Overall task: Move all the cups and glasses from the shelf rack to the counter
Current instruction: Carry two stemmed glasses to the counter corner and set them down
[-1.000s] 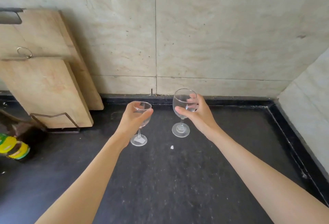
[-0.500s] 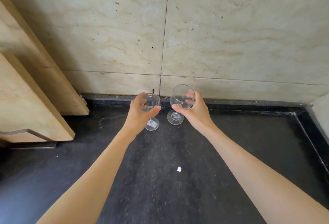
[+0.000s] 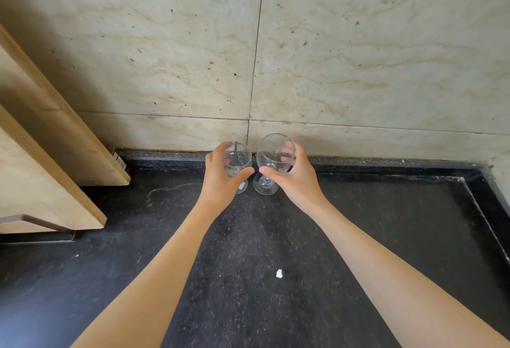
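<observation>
- Black speckled stone surface fills the lower part of the head view, meeting a beige marble tile wall at the back.
- Left hand has its grip wrapped around the bowl of a small wine glass, thumb in front, fingers behind.
- Right hand has its grip closed around the bowl of a larger wine glass.
- Both glasses stand upright, just beside each other, close to the back wall; the larger one's foot looks to rest on the surface, the smaller one's foot is mostly hidden.
- Two wooden cutting boards lean against the wall at the left.
- One small white scrap lies on the surface between the forearms.
</observation>
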Tool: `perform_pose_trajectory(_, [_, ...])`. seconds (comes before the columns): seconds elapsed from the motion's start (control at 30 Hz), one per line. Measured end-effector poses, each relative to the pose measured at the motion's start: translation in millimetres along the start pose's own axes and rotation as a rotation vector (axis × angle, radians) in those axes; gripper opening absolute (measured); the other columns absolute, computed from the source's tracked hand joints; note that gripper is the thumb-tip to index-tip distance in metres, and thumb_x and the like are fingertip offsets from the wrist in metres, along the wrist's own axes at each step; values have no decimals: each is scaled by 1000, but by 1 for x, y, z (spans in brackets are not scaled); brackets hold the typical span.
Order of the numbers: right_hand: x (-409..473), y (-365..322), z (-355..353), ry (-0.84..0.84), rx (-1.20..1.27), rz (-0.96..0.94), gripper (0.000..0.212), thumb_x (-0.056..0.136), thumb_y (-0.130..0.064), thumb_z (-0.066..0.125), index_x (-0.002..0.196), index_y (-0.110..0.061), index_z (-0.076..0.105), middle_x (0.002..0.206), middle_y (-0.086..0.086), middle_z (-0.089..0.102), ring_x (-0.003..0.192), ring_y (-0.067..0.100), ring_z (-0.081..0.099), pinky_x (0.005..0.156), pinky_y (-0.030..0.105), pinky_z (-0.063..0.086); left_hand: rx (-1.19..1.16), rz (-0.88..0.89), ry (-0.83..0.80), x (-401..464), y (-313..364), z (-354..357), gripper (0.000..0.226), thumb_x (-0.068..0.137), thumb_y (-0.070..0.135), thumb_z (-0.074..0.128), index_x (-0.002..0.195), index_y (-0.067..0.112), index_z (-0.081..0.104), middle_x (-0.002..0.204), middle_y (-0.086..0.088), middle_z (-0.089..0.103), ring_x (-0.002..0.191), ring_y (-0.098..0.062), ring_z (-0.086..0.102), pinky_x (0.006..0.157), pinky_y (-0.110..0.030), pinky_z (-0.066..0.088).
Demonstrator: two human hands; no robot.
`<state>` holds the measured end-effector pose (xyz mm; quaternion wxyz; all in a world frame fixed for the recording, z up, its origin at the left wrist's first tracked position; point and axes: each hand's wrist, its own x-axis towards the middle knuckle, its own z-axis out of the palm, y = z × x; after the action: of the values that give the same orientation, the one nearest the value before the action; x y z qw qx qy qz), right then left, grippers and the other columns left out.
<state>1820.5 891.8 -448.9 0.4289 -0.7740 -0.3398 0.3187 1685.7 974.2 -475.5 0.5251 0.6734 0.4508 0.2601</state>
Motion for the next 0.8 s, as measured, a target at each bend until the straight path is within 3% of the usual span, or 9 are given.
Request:
perform_pose_trajectory(0.1, [-2,0,3,-8,-6,10,81,73,-32,75,138,-22,27,122,-12,47,109,8,49,85,21,38,-1,2,5,-1,-2,2,71,79,23,70,139,23,31,139,-11,34,126,-24,43,101,-43,43])
perform_pose_trajectory(0.17, [-4,2,4,-12,-6,22,89,73,-33,76,142,-23,21,133,-7,46,118,11,48,93,26,41,-13,-40,7,-3,-6,1,79,79,23,71,143,22,26,144,-10,31,130,-23,40,100,-36,41])
perform_pose_trajectory(0.27, [-17,3,-2,-36,1,63,98,73,-33,75,147,-23,11,150,-2,33,132,17,40,107,35,38,17,-114,-9,-16,-7,-4,86,78,22,73,146,19,20,148,-9,22,133,-24,34,105,-36,37])
perform_pose_trajectory(0.47, [-88,1,-24,-61,-55,134,84,84,-41,61,148,-20,11,154,1,27,137,17,32,105,30,32,271,-87,-63,-91,8,-31,80,88,33,59,148,23,7,154,-7,15,137,-24,28,106,-37,31])
perform_pose_trajectory(0.57, [-133,-3,-39,-54,-122,62,78,85,-46,56,147,-26,14,154,-4,26,139,13,29,108,29,27,394,-40,-94,-139,21,-56,77,89,42,52,148,29,4,156,0,12,140,-20,23,109,-38,28])
perform_pose_trajectory(0.7, [-185,-28,-56,-124,-300,-122,74,87,-49,51,147,-28,13,156,-10,17,143,9,15,111,27,15,509,72,5,-205,47,-89,72,90,45,46,148,27,8,156,2,15,143,-15,14,115,-36,18])
perform_pose_trajectory(0.8, [-222,-51,-58,-214,-544,-347,73,89,-54,41,148,-26,9,158,-7,9,145,10,5,119,40,5,636,130,110,-259,68,-103,71,90,54,38,148,25,10,157,0,15,145,-17,9,118,-41,9])
